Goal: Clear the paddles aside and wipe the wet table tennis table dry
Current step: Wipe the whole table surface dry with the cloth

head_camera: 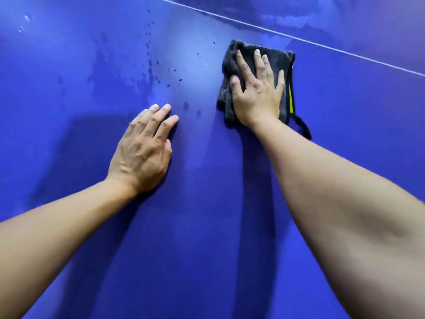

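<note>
The right hand [257, 93] lies flat on a folded dark grey cloth [279, 57], fingers straight and spread, pressing it onto the blue desk [207, 226] just short of the white line [299, 39]. A yellow-green tag [291, 100] runs along the cloth's right edge, and a dark loop [303, 127] trails from its near corner. The left hand [142, 153] rests on the bare desk beside it, fingers gently bent, holding nothing. Water droplets [150, 65] dot the surface left of the cloth, and wet smears [287, 21] lie beyond the line.
</note>
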Motion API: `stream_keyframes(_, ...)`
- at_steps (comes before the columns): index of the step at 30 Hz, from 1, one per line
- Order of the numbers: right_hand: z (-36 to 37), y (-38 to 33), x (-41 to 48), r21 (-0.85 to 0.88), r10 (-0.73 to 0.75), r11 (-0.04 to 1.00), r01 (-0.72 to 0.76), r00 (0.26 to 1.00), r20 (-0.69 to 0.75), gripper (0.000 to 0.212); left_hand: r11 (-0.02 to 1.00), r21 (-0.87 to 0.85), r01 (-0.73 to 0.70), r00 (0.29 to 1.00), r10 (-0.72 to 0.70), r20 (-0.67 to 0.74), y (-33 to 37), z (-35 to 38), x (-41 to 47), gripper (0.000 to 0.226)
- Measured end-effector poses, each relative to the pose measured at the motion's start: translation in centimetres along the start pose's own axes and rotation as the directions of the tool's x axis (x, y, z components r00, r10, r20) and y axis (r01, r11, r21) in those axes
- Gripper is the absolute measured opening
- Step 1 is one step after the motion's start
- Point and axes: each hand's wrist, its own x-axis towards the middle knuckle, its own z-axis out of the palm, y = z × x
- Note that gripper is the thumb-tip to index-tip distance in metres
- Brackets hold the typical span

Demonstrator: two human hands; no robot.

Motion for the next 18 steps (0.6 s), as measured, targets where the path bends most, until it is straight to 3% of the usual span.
stream_keyframes(9,-0.5,-0.5,13.1,-0.006,0.037,0.999,-0.037,0.999,-0.007,0.058,0.999,-0.036,-0.022,1.000,0.022,-0.002,-0.3,-0.2,0.4,0.049)
stream_keyframes(15,-0.9,-0.7,12.5,-0.016,0.005,1.000,-0.004,0.999,0.043,0.058,0.998,-0.060,-0.015,0.999,0.013,-0.037,-0.4,0.2,0.2,0.048)
stream_keyframes(18,-0.4,-1.9,8.7,-0.026,-0.079,0.996,0.080,0.995,0.066,0.057,0.998,-0.062,-0.018,0.999,0.015,-0.051,-0.6,0.5,0.1,0.047)
